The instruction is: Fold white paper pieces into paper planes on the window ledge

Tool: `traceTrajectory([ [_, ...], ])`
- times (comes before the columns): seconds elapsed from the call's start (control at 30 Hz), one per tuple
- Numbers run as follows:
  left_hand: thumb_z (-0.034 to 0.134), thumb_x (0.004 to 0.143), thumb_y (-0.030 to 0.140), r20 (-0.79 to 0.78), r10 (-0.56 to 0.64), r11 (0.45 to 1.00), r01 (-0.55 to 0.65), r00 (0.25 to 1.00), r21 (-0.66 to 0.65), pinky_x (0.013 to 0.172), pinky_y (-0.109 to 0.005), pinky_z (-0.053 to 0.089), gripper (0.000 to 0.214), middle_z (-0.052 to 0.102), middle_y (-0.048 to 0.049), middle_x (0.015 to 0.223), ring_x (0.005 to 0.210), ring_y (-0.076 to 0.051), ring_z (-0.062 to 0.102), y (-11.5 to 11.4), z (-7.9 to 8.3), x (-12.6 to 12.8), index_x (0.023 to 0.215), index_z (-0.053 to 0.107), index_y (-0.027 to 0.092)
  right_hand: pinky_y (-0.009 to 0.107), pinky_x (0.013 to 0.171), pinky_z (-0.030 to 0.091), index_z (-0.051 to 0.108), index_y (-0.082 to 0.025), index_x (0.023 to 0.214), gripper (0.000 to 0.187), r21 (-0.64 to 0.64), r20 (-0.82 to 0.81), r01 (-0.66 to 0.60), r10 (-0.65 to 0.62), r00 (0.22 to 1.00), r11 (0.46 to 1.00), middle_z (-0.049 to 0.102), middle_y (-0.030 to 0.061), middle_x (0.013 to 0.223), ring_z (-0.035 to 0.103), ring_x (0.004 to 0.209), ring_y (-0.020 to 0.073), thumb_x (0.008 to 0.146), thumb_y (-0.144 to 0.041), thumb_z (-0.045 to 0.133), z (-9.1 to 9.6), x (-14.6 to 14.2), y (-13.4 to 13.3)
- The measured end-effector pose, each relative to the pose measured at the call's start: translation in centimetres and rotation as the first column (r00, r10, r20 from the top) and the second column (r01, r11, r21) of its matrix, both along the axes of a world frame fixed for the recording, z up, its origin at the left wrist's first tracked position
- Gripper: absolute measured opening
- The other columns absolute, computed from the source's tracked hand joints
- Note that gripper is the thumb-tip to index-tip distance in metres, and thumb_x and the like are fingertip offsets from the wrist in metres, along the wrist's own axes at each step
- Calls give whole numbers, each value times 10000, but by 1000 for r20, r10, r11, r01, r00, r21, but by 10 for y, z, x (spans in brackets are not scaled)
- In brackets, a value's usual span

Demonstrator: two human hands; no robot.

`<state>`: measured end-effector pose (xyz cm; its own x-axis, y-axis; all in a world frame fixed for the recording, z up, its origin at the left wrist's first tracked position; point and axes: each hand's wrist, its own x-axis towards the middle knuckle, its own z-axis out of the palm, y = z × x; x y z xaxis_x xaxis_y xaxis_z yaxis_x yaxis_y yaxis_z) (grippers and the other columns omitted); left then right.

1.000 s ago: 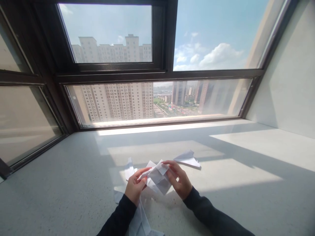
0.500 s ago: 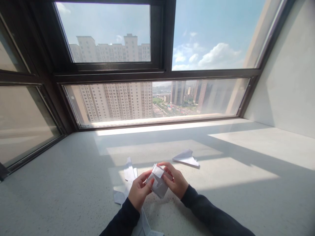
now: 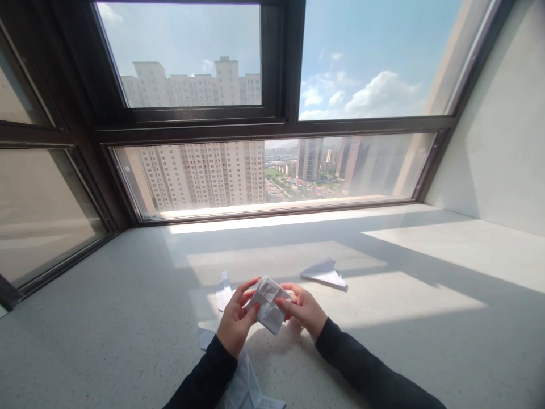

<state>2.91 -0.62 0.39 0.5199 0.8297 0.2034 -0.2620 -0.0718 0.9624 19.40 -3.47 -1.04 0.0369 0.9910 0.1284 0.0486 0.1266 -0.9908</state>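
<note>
Between my two hands is a small white folded paper (image 3: 269, 309), creased into a compact, tilted rectangle and held above the pale sill. My left hand (image 3: 237, 321) pinches its left edge, thumb on the near face and fingers behind. At the right edge, my right hand (image 3: 304, 309) grips it the same way, with its thumb pressed on the front. Under and beside my left forearm lie more folded white papers (image 3: 244, 380), partly hidden by my arm. Another folded paper piece (image 3: 223, 291) shows just past my left hand.
A folded paper plane (image 3: 324, 272) lies on the sill (image 3: 140, 307) beyond my right hand. Dark window frames (image 3: 204, 132) stand along the back and left, with tall buildings outside. A white wall (image 3: 506, 142) rises on the right.
The folded paper has turned in my hands, and a flap that stood up at its top now lies flat. Both hands still hold it by its sides.
</note>
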Motion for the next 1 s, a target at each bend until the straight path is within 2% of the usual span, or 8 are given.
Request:
traceTrajectory([
  [0.13, 549, 691, 386, -379, 1, 982, 70, 925, 174, 631, -298, 456, 545, 479, -97, 1072, 766, -163, 527, 9, 15, -21, 1175, 356, 226, 214, 410, 383, 503, -145, 697, 346, -70, -150, 79, -89, 985, 994, 513, -46, 478, 463, 389, 80, 564, -439, 630, 2, 0, 1],
  [0.2, 556, 667, 424, -603, 49, 948, 152, 796, 278, 646, -303, 436, 512, 501, -61, 1011, 752, -158, 483, 13, 18, -35, 1125, 425, 237, 199, 396, 367, 491, -157, 688, 330, -131, -219, 156, -182, 958, 979, 492, -65, 468, 425, 355, 56, 556, -420, 638, 4, 3, 2],
  [0.27, 599, 606, 455, -745, 9, 923, 281, 667, 262, 683, -316, 419, 543, 504, -39, 994, 807, -183, 456, 14, 17, -48, 1093, 465, 256, 191, 385, 356, 482, -164, 685, 314, -160, -253, 197, -233, 939, 967, 469, -80, 460, 397, 337, 42, 554, -402, 640, 5, 5, 3],
  [0.4, 718, 444, 355, -851, -61, 895, 407, 522, 185, 719, -301, 404, 652, 459, -20, 1034, 925, -227, 410, 14, 11, -59, 1054, 501, 277, 189, 380, 356, 477, -166, 676, 294, -129, -229, 179, -205, 952, 975, 431, -94, 426, 384, 335, 43, 561, -391, 629, 5, 4, 4],
  [0.57, 686, 450, 199, -907, -64, 908, 402, 417, 121, 572, -218, 397, 554, 473, 28, 839, 687, -128, 439, 15, 12, -52, 978, 531, 257, 205, 379, 368, 479, -164, 678, 297, -93, -175, 140, -154, 972, 986, 406, -100, 394, 370, 329, 51, 567, -408, 607, 5, 1, 3],
  [0.7, 634, 552, 306, -876, 16, 904, 367, 481, 218, 518, -203, 370, 228, 451, 28, 712, 561, -87, 377, 21, 18, -52, 733, 591, 175, 208, 376, 370, 475, -168, 677, 293, -77, -165, 161, -172, 971, 984, 395, -102, 402, 362, 332, 52, 567, -409, 601, 5, 2, 3],
  [0.8, 556, 615, 422, -809, 177, 895, 250, 560, 369, 519, -219, 372, 270, 457, 16, 673, 549, -98, 380, 28, 25, -58, 674, 582, 160, 207, 375, 369, 474, -169, 683, 290, -75, -162, 170, -180, 970, 983, 401, -98, 412, 365, 336, 53, 570, -407, 596, 5, 4, 3],
  [1.0, 447, 652, 415, -720, 417, 866, -3, 555, 500, 541, -271, 423, 337, 527, -26, 746, 592, -148, 480, 38, 39, -68, 831, 605, 177, 202, 363, 356, 477, -170, 690, 277, -68, -149, 210, -218, 965, 975, 411, -92, 421, 368, 336, 55, 578, -400, 584, 5, 5, 3],
])
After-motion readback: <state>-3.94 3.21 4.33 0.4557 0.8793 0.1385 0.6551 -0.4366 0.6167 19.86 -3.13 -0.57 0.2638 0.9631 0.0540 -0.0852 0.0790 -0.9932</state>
